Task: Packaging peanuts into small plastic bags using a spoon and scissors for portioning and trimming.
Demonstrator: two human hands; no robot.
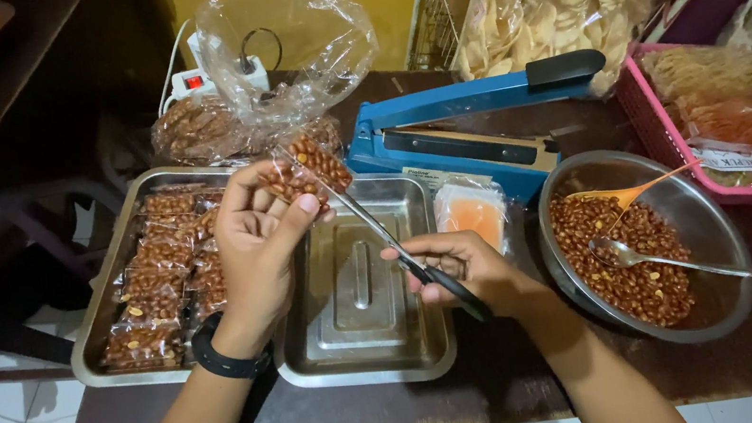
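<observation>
On a dark wooden table (512, 386) by a yellow wall, left hand (256, 245) pinches a small peanut packet (304, 168) at centre, right hand (459, 268) closed around scissors (400, 252) over one lidded steel tray (357, 290); another tray (98, 322) holds many packets, one bowl (713, 227) peanuts and two spoons.

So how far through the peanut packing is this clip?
Done: a tray on the left holds rows of filled peanut packets. In hand: the left hand holds one small packet while the right hand works scissors at its edge. Left: the steel bowl holds many loose peanuts.
</observation>
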